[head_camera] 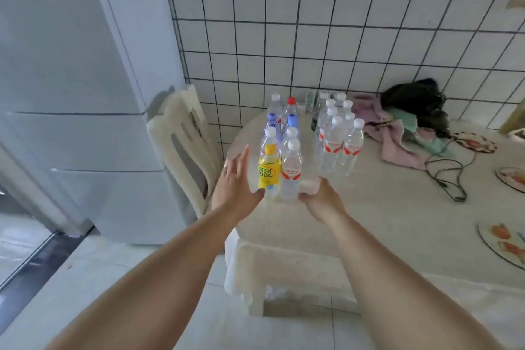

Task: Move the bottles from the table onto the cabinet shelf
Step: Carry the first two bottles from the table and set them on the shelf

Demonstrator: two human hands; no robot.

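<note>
Several bottles stand in two clusters on the pale round table. At the front of the left cluster are a yellow-capped bottle with a yellow label and a clear white-capped water bottle. My left hand is open with fingers spread, just left of the yellow bottle, thumb near its base. My right hand curls near the base of the clear bottle on its right side; contact is unclear. A second cluster of clear red-labelled bottles stands to the right.
A white cabinet or fridge rises at the left. A cream chair is tucked by the table, a white stool below it. Crumpled cloths, a dark bag, a black cable and patterned plates lie on the right.
</note>
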